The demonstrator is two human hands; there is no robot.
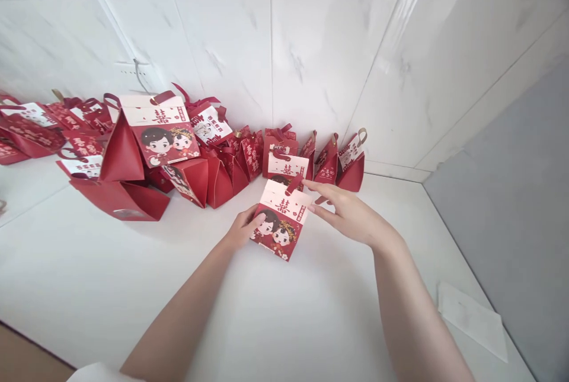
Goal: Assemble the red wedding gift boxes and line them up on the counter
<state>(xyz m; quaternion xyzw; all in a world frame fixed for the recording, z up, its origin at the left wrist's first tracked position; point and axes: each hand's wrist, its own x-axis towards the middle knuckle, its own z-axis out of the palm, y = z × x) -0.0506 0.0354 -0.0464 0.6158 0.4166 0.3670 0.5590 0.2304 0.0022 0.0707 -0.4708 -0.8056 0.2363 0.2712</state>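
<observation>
A red and cream gift box (279,232) with two cartoon faces and a red ribbon loop (294,184) at its top is tilted in front of me. My left hand (244,228) grips its left side, thumb on the printed front. My right hand (351,211) is at the upper right corner with fingers stretched out and thumb apart. Its fingertips are close to the ribbon and the box's edge; whether they touch is hard to tell. Just behind stands a similar gift box (288,167), partly hidden by the held one.
Many red gift boxes (224,177) are crowded along the tiled wall (320,61), one large box (162,133) resting on top of others. A thin white sheet (472,318) lies on the white table (284,322) at the right, by a grey panel (511,192).
</observation>
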